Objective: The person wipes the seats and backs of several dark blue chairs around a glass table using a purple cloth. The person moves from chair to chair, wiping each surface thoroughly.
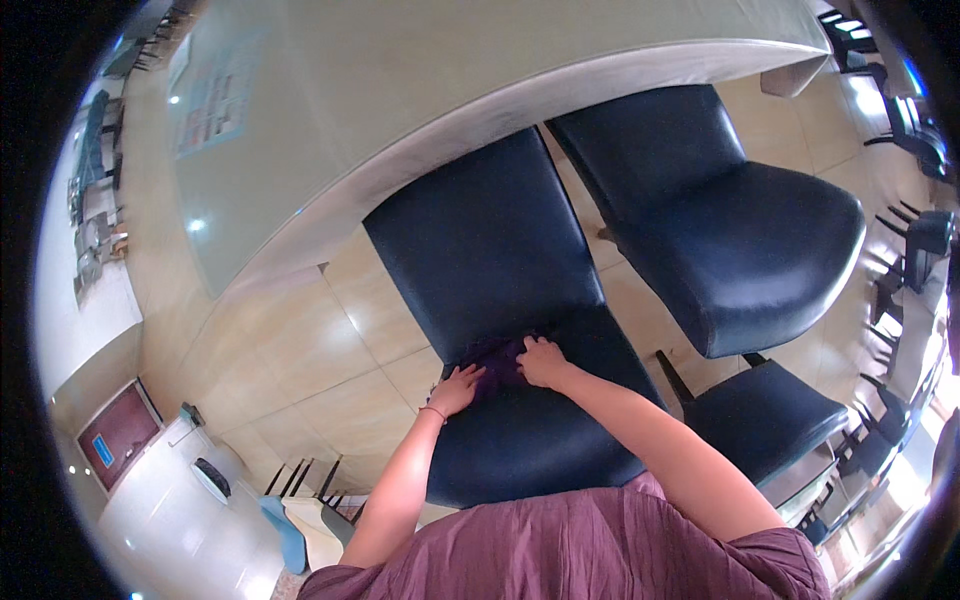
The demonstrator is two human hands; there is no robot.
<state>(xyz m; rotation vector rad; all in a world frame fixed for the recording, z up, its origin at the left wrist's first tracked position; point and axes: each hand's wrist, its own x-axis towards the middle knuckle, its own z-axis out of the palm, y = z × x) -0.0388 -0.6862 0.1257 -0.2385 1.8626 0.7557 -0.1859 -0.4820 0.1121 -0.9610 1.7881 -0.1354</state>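
Observation:
A dark purple cloth (499, 366) lies bunched on the seat of a black padded chair (490, 250), close to where the seat meets the backrest. My right hand (540, 361) rests on the cloth's right side with its fingers bent into it. At the cloth's left edge, near the side of the seat, lies my left hand (457, 389), its fingers stretched out and touching the cloth. A thin band circles the left wrist. The fingertips are partly lost against the dark fabric.
A large pale curved table (480, 95) stands beyond the chair. A second black chair (745, 240) is close on the right, and another black seat (770, 415) stands below it. Beige tiles cover the floor (310, 345). A white cabinet (190, 500) stands at lower left.

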